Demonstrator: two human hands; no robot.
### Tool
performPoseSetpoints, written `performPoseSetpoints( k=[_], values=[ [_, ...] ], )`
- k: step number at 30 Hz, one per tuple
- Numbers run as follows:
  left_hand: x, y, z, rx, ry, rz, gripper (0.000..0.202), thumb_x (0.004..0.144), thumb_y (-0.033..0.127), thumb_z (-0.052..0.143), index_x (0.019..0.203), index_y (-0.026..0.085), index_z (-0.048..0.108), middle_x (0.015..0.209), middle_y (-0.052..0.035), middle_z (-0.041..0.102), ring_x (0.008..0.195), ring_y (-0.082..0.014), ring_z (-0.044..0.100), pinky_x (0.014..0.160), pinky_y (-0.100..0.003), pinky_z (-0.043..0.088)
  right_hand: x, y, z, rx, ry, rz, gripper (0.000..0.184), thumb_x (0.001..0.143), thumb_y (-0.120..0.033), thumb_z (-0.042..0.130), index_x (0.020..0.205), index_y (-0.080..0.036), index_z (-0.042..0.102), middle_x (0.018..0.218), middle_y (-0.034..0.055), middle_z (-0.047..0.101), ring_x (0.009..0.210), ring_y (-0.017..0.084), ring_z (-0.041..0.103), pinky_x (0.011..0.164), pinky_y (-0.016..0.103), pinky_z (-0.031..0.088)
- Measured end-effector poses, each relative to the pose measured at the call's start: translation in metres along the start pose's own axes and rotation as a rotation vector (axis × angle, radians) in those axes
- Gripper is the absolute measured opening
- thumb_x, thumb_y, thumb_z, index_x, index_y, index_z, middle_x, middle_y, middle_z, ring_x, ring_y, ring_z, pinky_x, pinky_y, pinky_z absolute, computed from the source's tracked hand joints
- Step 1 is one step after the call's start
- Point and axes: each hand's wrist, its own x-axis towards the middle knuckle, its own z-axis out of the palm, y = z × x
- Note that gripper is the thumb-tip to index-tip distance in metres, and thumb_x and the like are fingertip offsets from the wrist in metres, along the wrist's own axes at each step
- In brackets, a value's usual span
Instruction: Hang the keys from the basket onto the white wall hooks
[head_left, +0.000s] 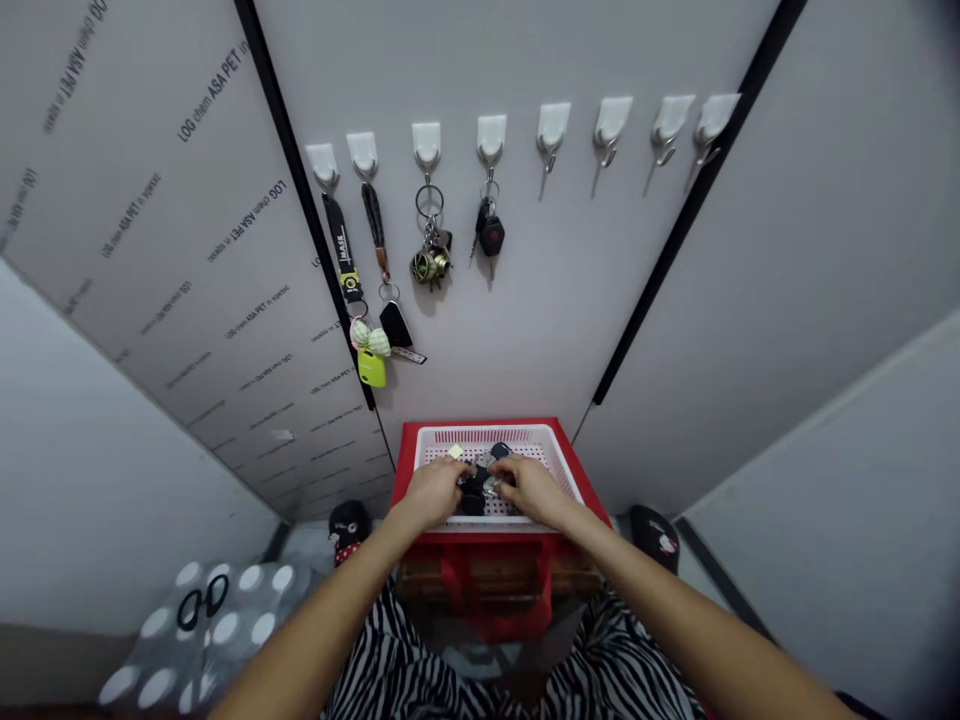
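In the white basket [559, 447] lies a bunch of keys [480, 482], dark and small; which way its long axis points I cannot tell. The left hand [433, 492] comes from 7 o'clock and the right hand [529, 489] from 5 o'clock, both palms down, fingers curled narrowly on the keys. The basket stands on a red stool [406, 452] against a grey wall. At 12 o'clock, hooks [553, 124] carry four other keychains [430, 245].

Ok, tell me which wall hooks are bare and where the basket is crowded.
The four hooks right of the black car key hang bare; the four on the left carry keychains. In the white basket the middle is crowded with keys under the left hand and right hand; its far strip shows bare mesh.
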Motion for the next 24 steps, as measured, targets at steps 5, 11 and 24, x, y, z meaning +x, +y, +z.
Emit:
performPoseSetpoints(
  k=[5, 11, 24],
  values=[
    [-0.0003, 0.0031, -0.0028, 0.033, -0.040, -0.006, 0.034, 0.059, 0.014, 0.041, 0.091, 0.025, 0.048, 0.080, -0.0015, 0.056, 0.077, -0.0163, 0.049, 0.065, -0.025, 0.036, 0.0023, -0.0009, -0.0017, -0.038, -0.027, 0.002, 0.022, 0.057, -0.016, 0.046, 0.076, -0.017, 0.057, 0.076, 0.0045, 0.057, 0.069, 0.013, 0.048, 0.062, 0.021, 0.033],
    [-0.0021, -0.0013, 0.0029, 0.002, 0.042, 0.000, 0.025, 0.061, 0.017, 0.042, 0.084, 0.023, 0.049, 0.081, -0.0008, 0.055, 0.077, -0.0146, 0.048, 0.064, -0.023, 0.035, -0.0041, -0.0068, -0.0001, -0.041, -0.089, 0.014, 0.024, 0.066, -0.025, 0.038, 0.058, -0.017, 0.058, 0.054, 0.0016, 0.056, 0.049, 0.009, 0.045, 0.046, 0.019, 0.028],
    [-0.0047, 0.0009, 0.0011, -0.053, 0.104, -0.035, 0.018, 0.062, 0.016, 0.039, 0.077, 0.021, 0.048, 0.082, -0.0005, 0.053, 0.073, -0.0135, 0.048, 0.062, -0.023, 0.034, 0.0021, -0.0058, 0.0013, 0.041, -0.069, 0.087, 0.015, 0.059, -0.018, 0.042, 0.056, -0.016, 0.057, 0.049, -0.0011, 0.052, 0.046, 0.007, 0.041, 0.044, 0.017, 0.025]
  ],
)
